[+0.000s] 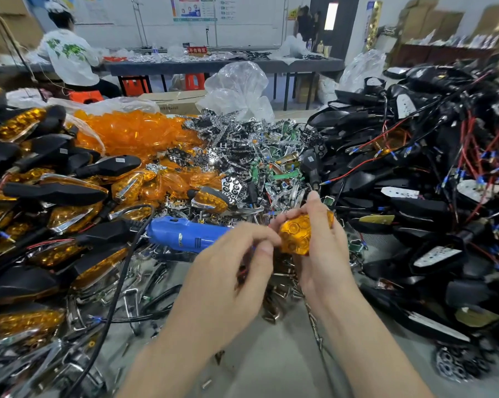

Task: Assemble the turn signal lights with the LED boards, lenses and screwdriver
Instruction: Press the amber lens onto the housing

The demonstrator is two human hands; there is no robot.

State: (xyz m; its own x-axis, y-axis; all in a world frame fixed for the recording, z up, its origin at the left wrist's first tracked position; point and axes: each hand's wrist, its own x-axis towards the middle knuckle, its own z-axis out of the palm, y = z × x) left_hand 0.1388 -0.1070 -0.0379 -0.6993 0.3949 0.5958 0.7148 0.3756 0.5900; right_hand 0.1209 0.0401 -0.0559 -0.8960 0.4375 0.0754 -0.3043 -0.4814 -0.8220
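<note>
Above the grey tabletop (271, 366), the right hand (323, 254) curls its fingers round a faceted amber plastic turn-signal lens (295, 235), cupping it from the right. The left hand (228, 271), fingers bent, pinches the lens's left edge with thumb and forefinger. Just behind the left hand lies a blue corded electric screwdriver (182, 234). Assembled amber-and-black lights (56, 219) pile up at left, and black housings with red wires (414, 196) at right. Farther back sit chrome reflectors (242, 145), green LED boards (285, 175) and a heap of loose orange lenses (133, 133).
</note>
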